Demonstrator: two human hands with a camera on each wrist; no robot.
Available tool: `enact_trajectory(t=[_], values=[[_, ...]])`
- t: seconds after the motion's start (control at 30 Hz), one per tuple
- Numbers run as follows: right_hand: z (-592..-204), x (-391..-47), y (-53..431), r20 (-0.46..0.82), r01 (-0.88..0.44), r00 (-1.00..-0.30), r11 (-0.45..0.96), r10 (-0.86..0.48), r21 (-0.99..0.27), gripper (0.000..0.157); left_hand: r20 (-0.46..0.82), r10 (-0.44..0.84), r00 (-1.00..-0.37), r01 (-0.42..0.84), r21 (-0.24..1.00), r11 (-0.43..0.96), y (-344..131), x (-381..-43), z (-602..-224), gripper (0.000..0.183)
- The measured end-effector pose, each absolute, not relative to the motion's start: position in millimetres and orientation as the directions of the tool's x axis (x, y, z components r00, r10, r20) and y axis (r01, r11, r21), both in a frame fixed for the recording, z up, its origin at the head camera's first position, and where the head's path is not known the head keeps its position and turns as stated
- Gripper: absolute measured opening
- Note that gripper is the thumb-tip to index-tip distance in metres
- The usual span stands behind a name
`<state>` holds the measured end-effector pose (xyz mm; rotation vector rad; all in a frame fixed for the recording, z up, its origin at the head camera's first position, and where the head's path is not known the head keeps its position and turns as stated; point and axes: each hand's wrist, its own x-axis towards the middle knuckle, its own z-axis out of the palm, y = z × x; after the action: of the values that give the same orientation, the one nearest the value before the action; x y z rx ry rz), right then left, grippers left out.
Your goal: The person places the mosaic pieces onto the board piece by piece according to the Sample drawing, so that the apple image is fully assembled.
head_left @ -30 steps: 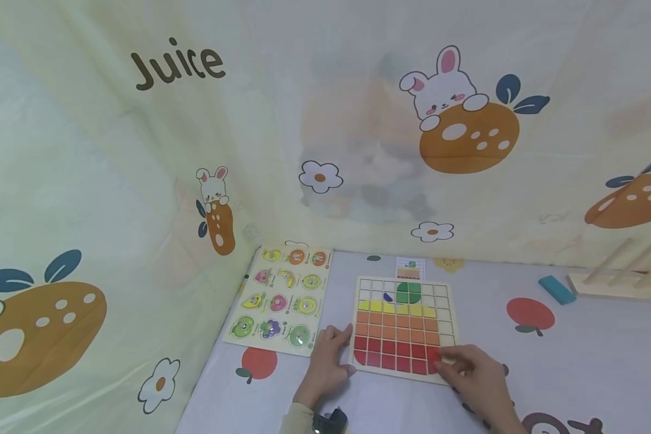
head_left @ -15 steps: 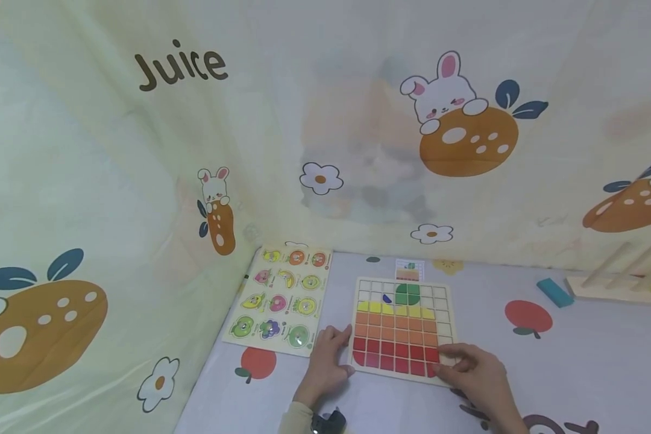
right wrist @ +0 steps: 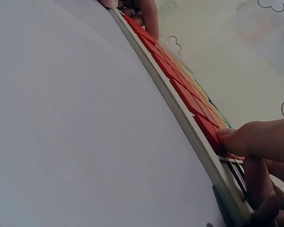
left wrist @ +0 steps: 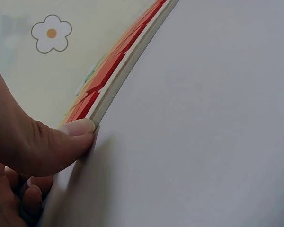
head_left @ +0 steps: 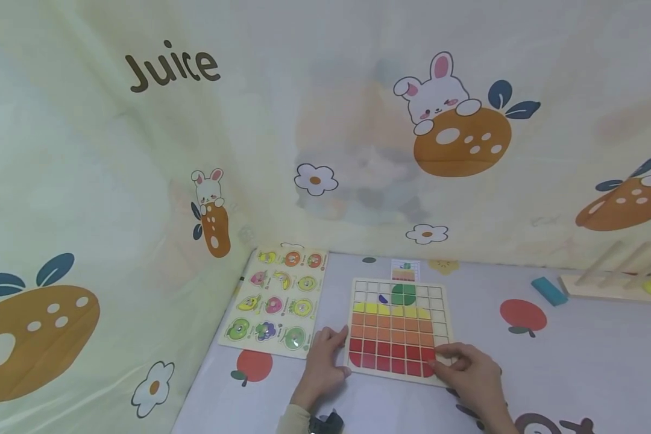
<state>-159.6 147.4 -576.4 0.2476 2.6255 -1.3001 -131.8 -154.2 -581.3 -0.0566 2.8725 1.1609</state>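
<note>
A wooden grid board (head_left: 437, 305) lies before me, filled with rows of red, orange and yellow tiles. Above them sit green tiles (head_left: 404, 295) and a small blue piece (head_left: 383, 299). My left hand (head_left: 323, 363) steadies the board's left side, its thumb (left wrist: 73, 142) pressed against the near corner and a fingertip farther up the edge. At the near right end of the bottom row, my right hand (head_left: 473, 375) pinches a rounded red tile (head_left: 427, 370) between thumb and finger. That tile (right wrist: 207, 130) appears to lie in its cell; its far side is hidden by my fingers.
A fruit puzzle board (head_left: 288, 292) lies left of the grid board. Behind it is a small pattern card (head_left: 405, 270). To the right are a teal block (head_left: 549, 291) and a wooden peg stand (head_left: 591, 286) with yellow rings. A printed cloth wall rises behind.
The view has shifted slightly. Both hands keep their places at the board; my right thumb and finger stay at the corner red tile, with only slight movement.
</note>
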Motion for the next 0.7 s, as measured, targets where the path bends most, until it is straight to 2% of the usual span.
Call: enact_trajectory(t=[0.27, 0.4, 0.5, 0.6, 0.7], values=[[-581.0, -164.9, 161.7, -0.348, 0.310, -0.937, 0.551, 0.038, -0.775, 0.073, -0.076, -0.012, -0.997, -0.062, 0.698, 0.714, -153.2, -132.5, -582.2, 0.094], [-577.7, -167.6, 171.3, -0.340, 0.313, -0.939, 0.534, 0.049, -0.786, 0.067, -0.065, 0.006, -0.998, -0.041, 0.695, 0.718, -153.5, -132.3, -582.6, 0.092], [-570.1, -170.7, 180.5, -0.319, 0.325, -0.941, 0.562, 0.113, -0.761, 0.065, -0.062, 0.053, -0.997, -0.005, 0.696, 0.718, -157.1, -130.7, -581.2, 0.088], [-557.9, -176.9, 202.1, -0.178, 0.217, -0.976, 0.625, 0.125, -0.750, 0.063, -0.066, 0.118, -0.991, 0.041, 0.686, 0.727, -163.9, -128.3, -578.9, 0.079], [-542.5, -187.5, 236.0, 0.046, 0.016, -0.997, 0.722, 0.067, -0.692, 0.062, -0.066, 0.169, -0.983, 0.085, 0.655, 0.751, -171.3, -125.8, -570.8, 0.070]])
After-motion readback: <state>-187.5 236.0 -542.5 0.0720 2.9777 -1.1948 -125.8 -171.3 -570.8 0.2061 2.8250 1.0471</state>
